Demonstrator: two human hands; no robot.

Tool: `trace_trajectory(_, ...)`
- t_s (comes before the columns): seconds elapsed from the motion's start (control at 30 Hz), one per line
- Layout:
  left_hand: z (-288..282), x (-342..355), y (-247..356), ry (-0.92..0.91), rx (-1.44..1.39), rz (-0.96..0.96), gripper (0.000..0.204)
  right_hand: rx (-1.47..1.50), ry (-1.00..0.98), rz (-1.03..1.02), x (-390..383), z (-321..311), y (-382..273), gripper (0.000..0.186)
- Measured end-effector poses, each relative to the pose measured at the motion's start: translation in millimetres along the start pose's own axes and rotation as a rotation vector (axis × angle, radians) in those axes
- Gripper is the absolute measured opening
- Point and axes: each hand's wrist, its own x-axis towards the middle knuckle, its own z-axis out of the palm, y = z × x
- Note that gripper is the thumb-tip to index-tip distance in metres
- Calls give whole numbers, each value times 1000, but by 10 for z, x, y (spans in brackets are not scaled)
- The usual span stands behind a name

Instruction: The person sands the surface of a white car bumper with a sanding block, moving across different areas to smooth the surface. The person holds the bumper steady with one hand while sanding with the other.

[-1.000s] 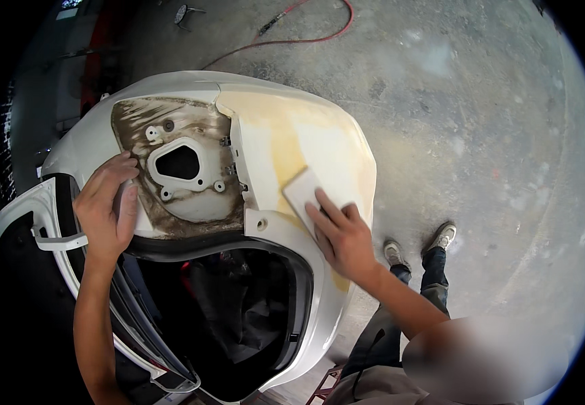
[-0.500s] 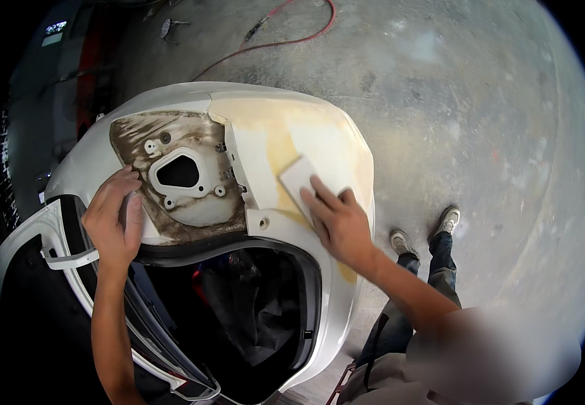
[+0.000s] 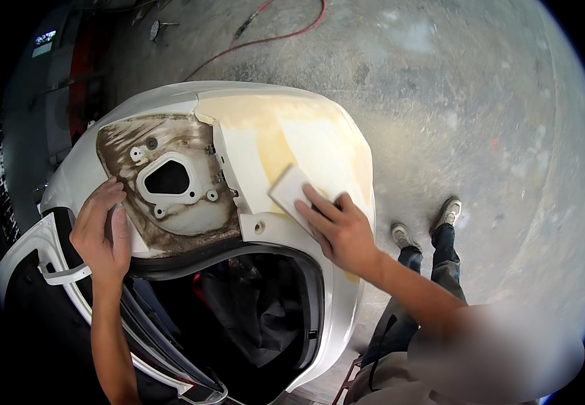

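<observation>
My right hand (image 3: 348,233) grips a flat, pale rectangular sanding block (image 3: 286,189), which lies against the white rear panel (image 3: 319,145) of a car body. Yellowish filler patches (image 3: 273,150) show on that panel around the block. Over on the left, my left hand (image 3: 100,233) rests on the white bodywork, its fingers together and its thumb apart. Between the two hands is a dirt-streaked lamp recess (image 3: 204,216) with a dark cut-out and several small holes. What lies under my left palm is hidden.
Below the recess gapes the dark boot opening (image 3: 252,317), edged with a black seal. An open white tailgate (image 3: 29,246) stands at the left. A red hose (image 3: 272,40) curls over the concrete floor (image 3: 441,101). Shoes (image 3: 449,212) and trouser legs are at the right.
The sanding block has slid slightly down and to the left over the panel with my right hand. The car and my left hand sit a little further left in view.
</observation>
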Motion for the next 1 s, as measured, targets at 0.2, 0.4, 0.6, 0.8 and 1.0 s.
trace_trajectory(0.2,-8,-3,56,-3,-1,-22,17,2,5,52,-88,-1,-59,61)
trace_trajectory(0.4,11,11,33,4,-18,-18,17,-122,56,34,592,22,119,62)
trace_trajectory(0.6,-32,-20,4,-18,7,-15,19,-17,-33,59,-108,-15,-111,51)
trace_trajectory(0.8,-14,-7,4,-25,-4,-47,25,-18,-19,-43,185,-7,149,62)
trace_trajectory(1.0,-28,-36,-36,-49,0,-42,29,-43,-52,-61,-58,-22,225,68)
